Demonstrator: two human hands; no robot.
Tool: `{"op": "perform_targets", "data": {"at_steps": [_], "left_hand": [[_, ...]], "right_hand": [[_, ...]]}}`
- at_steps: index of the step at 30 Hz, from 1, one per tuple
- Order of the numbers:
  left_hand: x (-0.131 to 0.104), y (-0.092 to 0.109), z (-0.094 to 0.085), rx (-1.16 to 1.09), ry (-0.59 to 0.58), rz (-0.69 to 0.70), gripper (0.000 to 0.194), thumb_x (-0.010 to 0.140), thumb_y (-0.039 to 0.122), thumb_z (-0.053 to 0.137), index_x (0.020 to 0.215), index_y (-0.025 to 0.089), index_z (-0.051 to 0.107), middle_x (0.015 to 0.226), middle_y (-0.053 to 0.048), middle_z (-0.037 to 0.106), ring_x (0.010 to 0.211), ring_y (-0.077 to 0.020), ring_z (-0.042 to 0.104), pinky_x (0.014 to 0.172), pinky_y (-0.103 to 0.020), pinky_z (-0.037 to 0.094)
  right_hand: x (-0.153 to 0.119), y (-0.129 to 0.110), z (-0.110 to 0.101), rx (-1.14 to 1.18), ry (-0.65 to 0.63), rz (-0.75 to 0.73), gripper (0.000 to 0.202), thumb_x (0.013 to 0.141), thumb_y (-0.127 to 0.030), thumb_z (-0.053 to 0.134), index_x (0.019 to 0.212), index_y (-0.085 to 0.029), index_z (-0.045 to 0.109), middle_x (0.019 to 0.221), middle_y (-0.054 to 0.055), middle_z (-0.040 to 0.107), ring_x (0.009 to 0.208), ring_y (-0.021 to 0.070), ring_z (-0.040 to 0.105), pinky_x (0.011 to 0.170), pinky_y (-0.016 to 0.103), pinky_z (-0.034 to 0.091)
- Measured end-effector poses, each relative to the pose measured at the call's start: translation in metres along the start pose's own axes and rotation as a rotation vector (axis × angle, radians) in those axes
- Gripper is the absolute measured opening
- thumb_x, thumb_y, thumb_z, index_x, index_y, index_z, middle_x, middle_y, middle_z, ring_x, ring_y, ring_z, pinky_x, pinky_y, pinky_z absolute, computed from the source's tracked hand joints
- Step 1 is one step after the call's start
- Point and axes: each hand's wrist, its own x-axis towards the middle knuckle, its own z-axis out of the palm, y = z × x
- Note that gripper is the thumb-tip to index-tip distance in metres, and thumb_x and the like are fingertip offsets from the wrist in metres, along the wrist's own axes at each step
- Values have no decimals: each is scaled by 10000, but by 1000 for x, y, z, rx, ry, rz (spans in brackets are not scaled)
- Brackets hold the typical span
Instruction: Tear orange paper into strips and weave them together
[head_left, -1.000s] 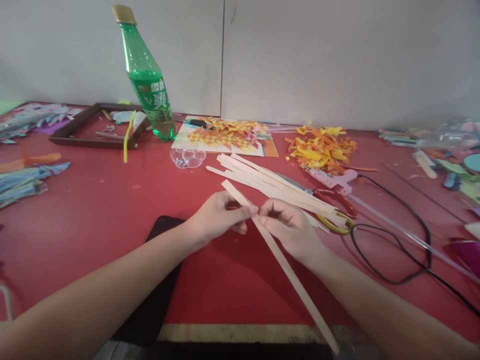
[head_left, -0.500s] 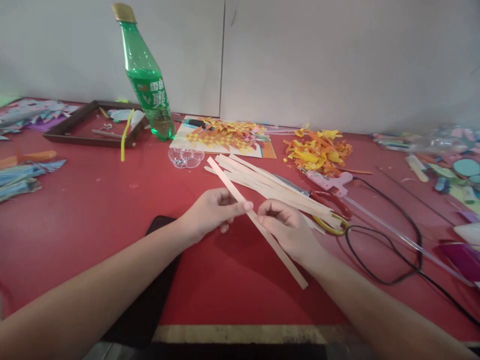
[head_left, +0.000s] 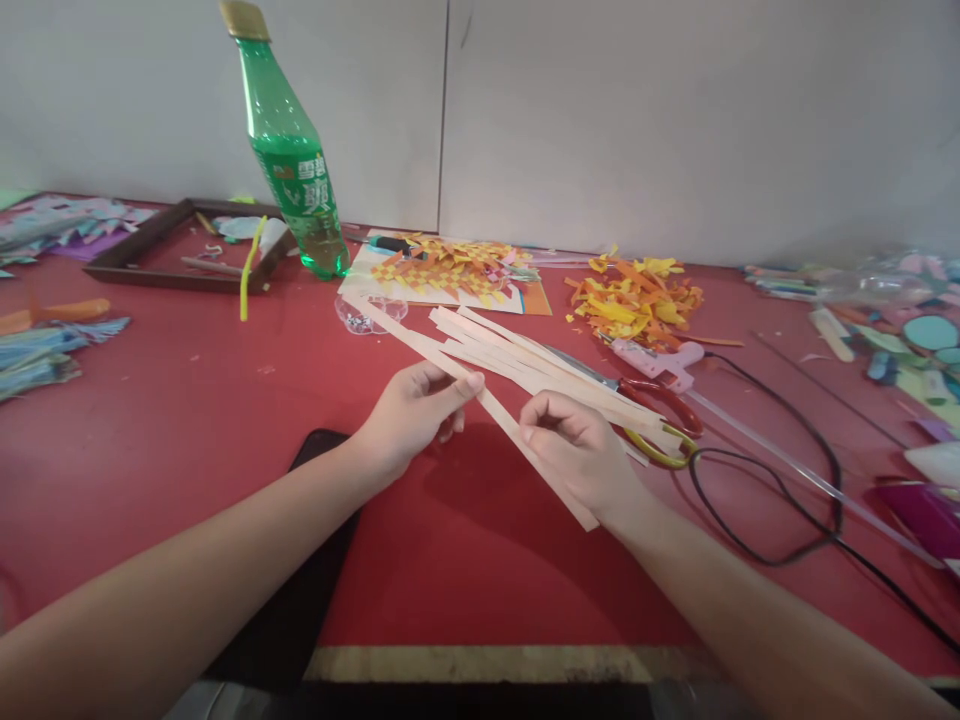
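Note:
Thumb and fingers of my left hand [head_left: 420, 415] pinch a long pale paper strip [head_left: 504, 417], which slants from the clear flower-shaped dish [head_left: 352, 318] down toward my right wrist. My right hand [head_left: 574, 445] is closed on the strip's lower part, its fingers curled. Behind my hands lies a loose bundle of pale strips [head_left: 525, 360]. Scissors with red and yellow handles [head_left: 664, 400] lie partly under that bundle.
A green bottle [head_left: 300, 190] stands by a dark frame [head_left: 142, 272]. Woven orange paper [head_left: 442, 268], yellow-orange scraps [head_left: 630, 305] and a pink glue gun [head_left: 660, 362] with a black cable lie behind. A black flat object [head_left: 277, 620] is under my left forearm.
The held strip has moved up and to the left, so its far end now reaches over the clear dish. My left hand has shifted slightly left, and the gap between my hands is wider.

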Motion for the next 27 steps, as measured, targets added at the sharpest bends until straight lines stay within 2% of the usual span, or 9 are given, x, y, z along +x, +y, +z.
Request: {"op": "perform_targets", "data": {"at_steps": [5, 11, 15, 17, 19, 20, 22, 24, 27], "left_hand": [[4, 2, -3, -137, 183, 89, 269, 806, 391, 701, 734, 174, 559, 542, 70, 464, 440, -44, 409, 398, -160, 328], [5, 9, -6, -301, 397, 149, 298, 774, 368, 733, 749, 195, 491, 673, 71, 438, 481, -37, 437, 405, -159, 366], [7, 10, -12, -325, 533, 151, 302, 792, 405, 705, 762, 215, 471, 645, 73, 443, 462, -48, 436, 440, -175, 407], [7, 10, -13, -361, 541, 157, 306, 775, 402, 719, 763, 215, 477, 658, 73, 481, 458, -45, 448, 445, -175, 416], [5, 10, -11, -428, 437, 123, 315, 749, 373, 745, 738, 203, 480, 653, 74, 507, 445, -35, 446, 429, -165, 404], [4, 11, -10, -456, 336, 83, 320, 742, 356, 751, 713, 194, 477, 634, 76, 513, 427, -29, 431, 415, -159, 390], [-1, 12, -6, -426, 62, -35, 308, 760, 350, 734, 669, 176, 496, 567, 68, 534, 384, -26, 413, 384, -152, 362], [-7, 13, -2, -255, -258, -143, 280, 790, 367, 710, 675, 159, 563, 551, 35, 596, 369, -36, 453, 377, -153, 369], [-14, 14, 2, 28, -675, -305, 257, 843, 388, 662, 735, 157, 630, 611, -8, 679, 398, -57, 537, 414, -158, 429]], "right_hand": [[1, 5, -5, 53, -41, 64, 91, 717, -226, 580, 654, -202, 518, 496, -75, 434, 421, 72, 333, 436, 240, 252], [5, 22, -17, 136, -23, 10, 84, 733, -177, 574, 655, -192, 548, 522, -44, 508, 488, 103, 440, 502, 263, 337], [6, 22, -19, 316, -18, -4, 92, 675, -145, 554, 604, -196, 526, 517, -29, 501, 477, 117, 434, 476, 270, 307], [7, 18, -19, 414, 1, -20, 96, 643, -152, 535, 571, -202, 496, 527, -19, 490, 485, 125, 436, 468, 270, 299], [8, 14, -19, 468, 69, -39, 82, 637, -163, 525, 572, -205, 496, 559, -10, 493, 513, 132, 453, 476, 271, 318], [9, 13, -18, 481, 117, -49, 73, 641, -164, 526, 583, -205, 508, 579, -8, 498, 532, 133, 461, 488, 270, 335], [10, 14, -18, 495, 200, -54, 57, 667, -174, 542, 620, -207, 545, 626, -6, 509, 575, 134, 479, 517, 268, 371], [11, 17, -17, 491, 214, -27, 63, 728, -217, 567, 670, -207, 588, 655, -8, 515, 589, 128, 486, 528, 261, 387], [8, 20, -14, 411, 76, 35, 180, 835, -357, 582, 773, -202, 650, 681, -2, 553, 586, 125, 501, 522, 259, 384]]}}
